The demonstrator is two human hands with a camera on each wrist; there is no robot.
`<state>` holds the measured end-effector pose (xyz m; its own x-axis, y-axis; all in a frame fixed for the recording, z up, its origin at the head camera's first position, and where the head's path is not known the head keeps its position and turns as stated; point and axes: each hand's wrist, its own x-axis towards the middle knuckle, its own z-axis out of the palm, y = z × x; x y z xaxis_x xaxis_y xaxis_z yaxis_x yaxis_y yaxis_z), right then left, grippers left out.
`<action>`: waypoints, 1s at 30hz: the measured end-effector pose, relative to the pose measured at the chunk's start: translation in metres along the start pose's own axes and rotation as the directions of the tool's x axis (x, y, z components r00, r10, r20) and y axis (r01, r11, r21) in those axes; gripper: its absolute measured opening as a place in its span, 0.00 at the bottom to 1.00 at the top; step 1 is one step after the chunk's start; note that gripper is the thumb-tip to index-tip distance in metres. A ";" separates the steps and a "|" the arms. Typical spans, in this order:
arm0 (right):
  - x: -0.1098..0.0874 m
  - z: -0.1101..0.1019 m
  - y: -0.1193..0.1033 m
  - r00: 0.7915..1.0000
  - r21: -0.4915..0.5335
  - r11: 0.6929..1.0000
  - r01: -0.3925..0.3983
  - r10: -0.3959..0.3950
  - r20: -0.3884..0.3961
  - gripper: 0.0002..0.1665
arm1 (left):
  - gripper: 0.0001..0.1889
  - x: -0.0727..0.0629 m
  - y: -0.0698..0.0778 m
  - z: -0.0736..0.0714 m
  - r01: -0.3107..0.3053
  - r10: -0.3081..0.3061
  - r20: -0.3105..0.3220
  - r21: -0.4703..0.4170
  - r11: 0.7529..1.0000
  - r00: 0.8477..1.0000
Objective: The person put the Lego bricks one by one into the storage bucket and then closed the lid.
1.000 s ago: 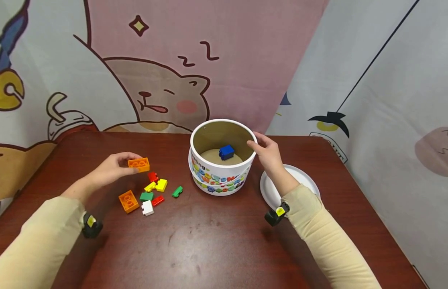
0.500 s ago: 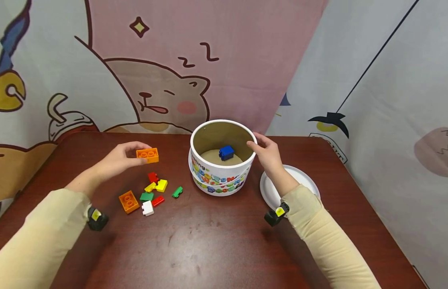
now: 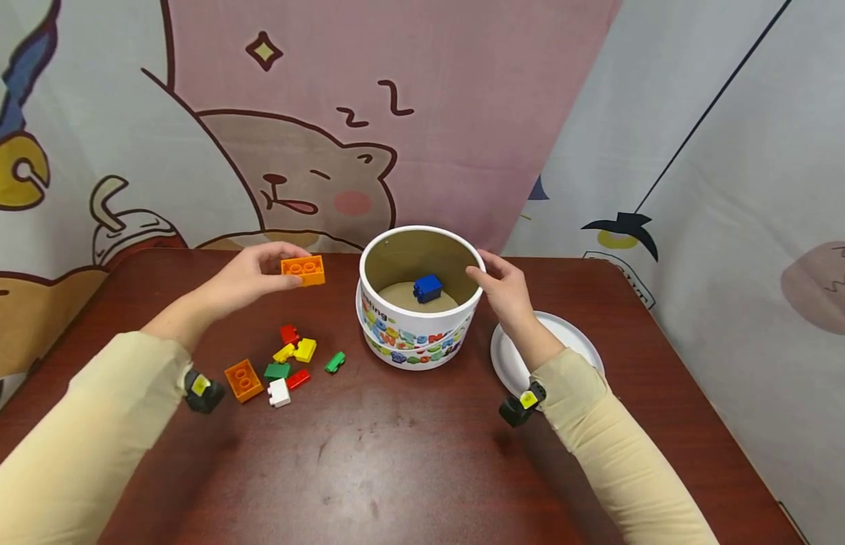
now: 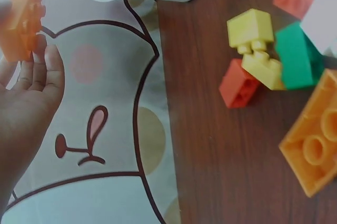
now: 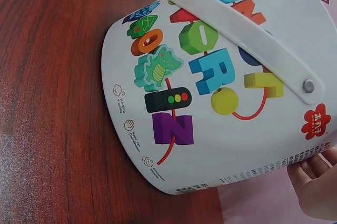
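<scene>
in the head view, the left hand (image 3: 244,280) pinches a hollow-bottomed orange brick (image 3: 303,270), raised left of a round white bucket (image 3: 422,337); the right hand (image 3: 507,291) grips its rim (image 3: 422,228), thumb hooked over. in the left wrist view, the brick's knobbly studs show. in the right wrist view, a flat, smooth handle (image 5: 242,39) crosses the bucket's printed side.

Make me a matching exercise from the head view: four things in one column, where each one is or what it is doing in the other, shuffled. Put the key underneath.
Things
1. blue block
2. right hand
3. raised orange block
4. white disc

Places and states
A. held in the left hand
B. lying on the table
C. inside the bucket
D. holding the bucket at its rim

Pairs: 1-C, 2-D, 3-A, 4-B
</scene>
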<state>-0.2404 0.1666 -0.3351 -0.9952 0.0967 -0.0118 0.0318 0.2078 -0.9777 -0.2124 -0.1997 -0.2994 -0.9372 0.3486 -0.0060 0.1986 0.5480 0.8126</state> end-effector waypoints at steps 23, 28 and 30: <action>-0.001 -0.001 0.001 1.000 -0.007 1.000 0.011 -0.011 -0.008 0.28 | 0.20 0.042 0.042 0.027 -0.123 0.129 0.055 -0.103 0.987 0.990; 0.000 -0.001 0.001 1.000 -0.018 1.000 0.018 -0.018 -0.006 0.28 | 0.19 0.052 0.050 0.035 -0.150 0.160 0.086 -0.112 0.982 0.983; 0.000 -0.001 0.002 1.000 -0.021 1.000 0.021 -0.021 -0.007 0.28 | 0.19 0.056 0.053 0.038 -0.152 0.164 0.101 -0.113 0.982 0.981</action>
<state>-0.2400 0.1675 -0.3364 -0.9950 0.0991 0.0100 0.0132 0.2301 -0.9731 -0.2441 -0.1225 -0.2789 -0.8583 0.5085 0.0686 0.3053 0.3988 0.8647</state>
